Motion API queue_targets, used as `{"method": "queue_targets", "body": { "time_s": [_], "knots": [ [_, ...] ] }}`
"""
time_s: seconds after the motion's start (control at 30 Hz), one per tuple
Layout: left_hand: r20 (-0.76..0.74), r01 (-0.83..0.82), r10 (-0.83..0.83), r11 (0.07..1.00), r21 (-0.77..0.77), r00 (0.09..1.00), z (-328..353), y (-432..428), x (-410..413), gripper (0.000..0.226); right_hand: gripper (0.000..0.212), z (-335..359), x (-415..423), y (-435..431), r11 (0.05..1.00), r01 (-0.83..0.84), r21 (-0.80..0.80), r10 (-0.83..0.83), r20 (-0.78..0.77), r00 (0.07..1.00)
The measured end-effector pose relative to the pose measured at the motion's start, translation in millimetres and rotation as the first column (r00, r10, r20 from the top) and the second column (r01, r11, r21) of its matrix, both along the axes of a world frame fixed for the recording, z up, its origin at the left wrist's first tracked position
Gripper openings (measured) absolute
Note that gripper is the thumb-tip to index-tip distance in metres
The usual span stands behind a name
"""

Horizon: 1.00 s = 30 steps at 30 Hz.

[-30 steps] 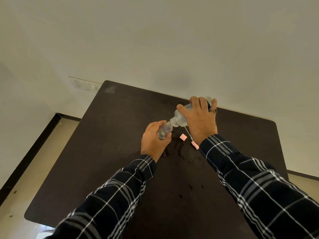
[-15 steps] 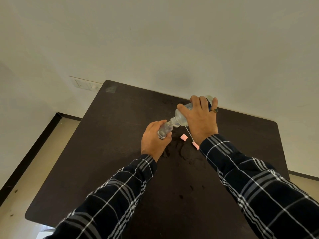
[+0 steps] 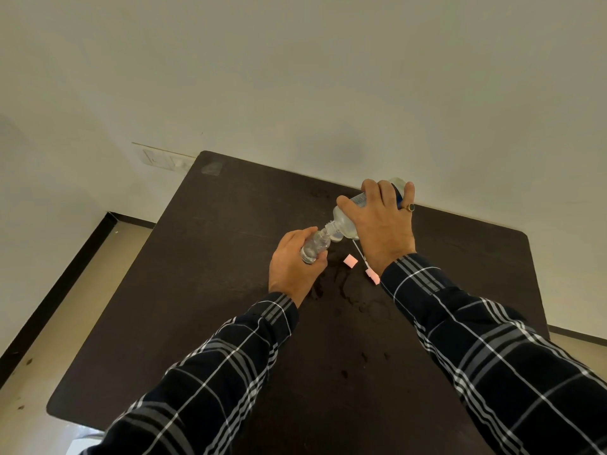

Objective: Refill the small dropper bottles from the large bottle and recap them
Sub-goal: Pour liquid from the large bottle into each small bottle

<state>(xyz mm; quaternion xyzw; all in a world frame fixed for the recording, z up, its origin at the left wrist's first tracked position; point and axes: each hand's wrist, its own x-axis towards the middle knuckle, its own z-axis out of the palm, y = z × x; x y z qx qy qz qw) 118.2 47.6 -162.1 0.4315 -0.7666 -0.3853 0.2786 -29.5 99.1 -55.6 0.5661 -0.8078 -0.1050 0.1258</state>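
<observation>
My right hand (image 3: 382, 228) grips the large clear bottle (image 3: 345, 221), tipped down to the left so its neck meets the mouth of a small clear dropper bottle (image 3: 313, 246). My left hand (image 3: 294, 269) holds that small bottle, fingers curled round it, just above the dark table (image 3: 213, 290). On the table under the bottles lie two pink caps, one (image 3: 350, 261) in the open and one (image 3: 372, 276) beside my right wrist with a thin white dropper tube (image 3: 359, 252) leading to it.
Wet spill marks (image 3: 345, 290) darken the table near the caps. The table's far edge meets a pale wall. A wall socket plate (image 3: 164, 159) sits left of the table's far corner, and floor with a dark skirting shows on the left.
Both hands and both bottles stay almost where they were; the large bottle stays tipped into the small one.
</observation>
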Motion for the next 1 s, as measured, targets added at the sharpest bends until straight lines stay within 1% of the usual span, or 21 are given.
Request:
{"method": "queue_targets", "body": {
  "time_s": [0.27,0.43,1.0],
  "knots": [
    [-0.022,-0.024,0.024,1.000,0.019,0.999,-2.5,0.4,0.1,0.054,0.063,1.1,1.3,0.1,1.000,-0.005,-0.002,0.005,0.009,1.000],
    [-0.037,-0.047,0.047,0.999,0.026,0.998,-3.7,2.1,0.4,0.051,0.062,0.3,1.6,0.7,1.000,-0.010,-0.005,0.010,0.010,1.000],
    [-0.064,-0.049,0.052,0.998,0.035,0.997,-4.9,4.3,-0.2,0.049,0.065,-0.7,0.2,0.5,0.999,-0.025,-0.026,0.024,-0.036,0.999]
  ]
}}
